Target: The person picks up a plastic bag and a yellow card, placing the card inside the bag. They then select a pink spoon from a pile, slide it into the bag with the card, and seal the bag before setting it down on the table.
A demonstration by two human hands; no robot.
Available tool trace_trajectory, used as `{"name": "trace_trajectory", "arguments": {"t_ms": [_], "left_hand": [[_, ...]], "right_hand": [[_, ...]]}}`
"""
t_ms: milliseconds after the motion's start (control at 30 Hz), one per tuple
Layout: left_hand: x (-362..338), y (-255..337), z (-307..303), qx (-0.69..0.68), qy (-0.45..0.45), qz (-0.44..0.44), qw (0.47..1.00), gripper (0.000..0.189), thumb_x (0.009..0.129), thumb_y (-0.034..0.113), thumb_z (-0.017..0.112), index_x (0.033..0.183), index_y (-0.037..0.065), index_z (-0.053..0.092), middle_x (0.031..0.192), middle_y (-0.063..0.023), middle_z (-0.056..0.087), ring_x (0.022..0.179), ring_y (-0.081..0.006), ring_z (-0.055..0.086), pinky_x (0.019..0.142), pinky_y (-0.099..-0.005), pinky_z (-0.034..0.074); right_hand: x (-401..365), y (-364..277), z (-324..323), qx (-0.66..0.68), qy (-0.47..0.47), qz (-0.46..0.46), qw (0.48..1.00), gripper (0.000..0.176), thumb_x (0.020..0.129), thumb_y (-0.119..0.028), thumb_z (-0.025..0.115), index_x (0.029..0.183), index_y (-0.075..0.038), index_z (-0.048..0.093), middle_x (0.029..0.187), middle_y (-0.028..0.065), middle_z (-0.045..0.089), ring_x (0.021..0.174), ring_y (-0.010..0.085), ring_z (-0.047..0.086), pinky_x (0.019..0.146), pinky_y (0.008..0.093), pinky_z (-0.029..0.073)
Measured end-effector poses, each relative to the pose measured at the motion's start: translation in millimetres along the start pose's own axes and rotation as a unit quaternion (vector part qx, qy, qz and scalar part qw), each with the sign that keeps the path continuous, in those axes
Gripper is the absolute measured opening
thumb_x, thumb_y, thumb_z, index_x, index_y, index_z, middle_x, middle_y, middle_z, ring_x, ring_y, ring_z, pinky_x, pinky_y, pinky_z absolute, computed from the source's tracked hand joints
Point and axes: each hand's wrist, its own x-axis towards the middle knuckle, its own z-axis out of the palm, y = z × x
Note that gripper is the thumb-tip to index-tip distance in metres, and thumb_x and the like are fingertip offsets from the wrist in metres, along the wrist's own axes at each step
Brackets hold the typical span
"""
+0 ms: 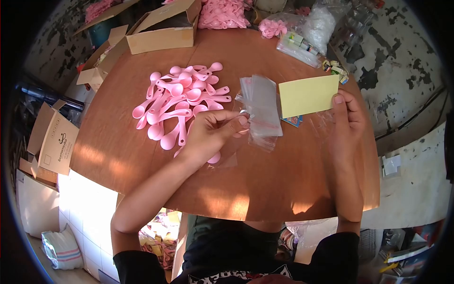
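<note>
My right hand pinches a pale yellow card by its right edge, thumb on the front. Under the card's lower edge, part of a blue printed card shows on the table. My left hand is closed in a pinch at the left edge of a stack of clear plastic bags; its fingertips appear to grip one bag's edge. To the left of that hand lies a loose pile of pink plastic scoops, several of them partly hidden by the hand and forearm.
The brown wooden table has a curved front edge near my body. An open cardboard box stands at its back left, beside a bag of pink scoops. Wrapped small packs and a bulging clear bag occupy the back right.
</note>
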Motion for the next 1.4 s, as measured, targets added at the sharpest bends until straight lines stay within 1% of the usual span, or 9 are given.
{"name": "trace_trajectory", "arguments": {"t_ms": [233,400,533,633,800,833,1067,1333,1400], "left_hand": [[-2,2,3,-0.013,-0.035,0.005,0.999,0.024,0.091,0.020,0.067,0.104,0.000,0.071,0.089,-0.0062,0.071,0.084,-0.0101,0.065,0.076,-0.0263,0.053],[0,2,-3,0.016,-0.068,-0.001,0.998,0.022,0.093,0.017,0.065,0.105,-0.001,0.070,0.092,-0.0067,0.071,0.084,-0.0099,0.065,0.076,-0.0254,0.053],[-4,8,8,-0.003,-0.090,-0.023,0.996,0.023,0.093,0.014,0.064,0.108,-0.003,0.067,0.095,-0.0072,0.070,0.084,-0.0087,0.064,0.074,-0.0236,0.052],[-5,12,9,0.023,-0.096,-0.019,0.995,0.024,0.092,0.012,0.065,0.110,-0.004,0.066,0.095,-0.0074,0.070,0.083,-0.0076,0.064,0.073,-0.0229,0.052],[-6,12,9,0.019,-0.089,0.012,0.996,0.025,0.090,0.011,0.067,0.111,-0.003,0.066,0.095,-0.0067,0.070,0.083,-0.0070,0.064,0.072,-0.0223,0.052],[-6,11,9,0.022,-0.080,0.043,0.996,0.025,0.089,0.010,0.068,0.111,-0.002,0.066,0.095,-0.0064,0.071,0.083,-0.0071,0.064,0.072,-0.0221,0.052],[-8,8,12,0.025,-0.087,0.068,0.994,0.024,0.089,0.006,0.067,0.111,-0.002,0.066,0.102,-0.0086,0.070,0.089,-0.0083,0.063,0.076,-0.0231,0.053],[-13,7,20,0.017,-0.127,0.098,0.987,0.033,0.087,0.000,0.067,0.119,-0.004,0.061,0.119,-0.0143,0.064,0.102,-0.0170,0.064,0.089,-0.0293,0.053],[-13,8,21,0.024,-0.132,0.083,0.987,0.041,0.085,0.004,0.070,0.124,-0.004,0.057,0.118,-0.0142,0.064,0.105,-0.0179,0.063,0.094,-0.0313,0.051]], "right_hand": [[6,7,36,-0.007,-0.042,-0.026,0.999,0.018,0.094,-0.014,0.062,0.103,0.002,0.064,0.084,0.0017,0.066,0.075,0.0055,0.060,0.070,0.0209,0.047],[9,18,26,-0.130,-0.194,-0.032,0.972,0.013,0.090,-0.009,0.065,0.097,0.002,0.067,0.084,0.0038,0.069,0.075,0.0066,0.061,0.069,0.0220,0.048],[2,8,33,-0.120,-0.170,-0.054,0.977,0.011,0.088,-0.006,0.067,0.095,0.002,0.068,0.083,0.0053,0.070,0.075,0.0075,0.062,0.070,0.0233,0.049],[2,4,30,-0.120,-0.234,-0.032,0.964,0.010,0.086,-0.004,0.068,0.094,0.002,0.068,0.085,0.0073,0.070,0.076,0.0107,0.064,0.069,0.0250,0.050],[1,4,34,-0.118,-0.397,-0.125,0.901,0.013,0.084,-0.006,0.069,0.096,-0.001,0.070,0.100,0.0129,0.066,0.091,0.0215,0.064,0.074,0.0302,0.050],[-2,-1,34,-0.108,-0.423,-0.066,0.897,0.017,0.084,-0.007,0.069,0.100,-0.002,0.070,0.108,0.0138,0.064,0.097,0.0235,0.063,0.078,0.0314,0.050],[-7,-7,33,-0.101,-0.456,-0.018,0.884,0.023,0.085,-0.010,0.069,0.106,-0.002,0.069,0.112,0.0145,0.062,0.098,0.0257,0.063,0.081,0.0330,0.052],[-8,-11,34,-0.190,-0.556,0.024,0.808,0.026,0.082,-0.009,0.070,0.106,0.000,0.066,0.085,0.0138,0.066,0.074,0.0262,0.066,0.065,0.0317,0.051],[-12,-7,35,-0.199,-0.534,0.007,0.822,0.025,0.082,-0.008,0.069,0.106,0.000,0.066,0.084,0.0130,0.066,0.072,0.0233,0.065,0.065,0.0307,0.051]]}}
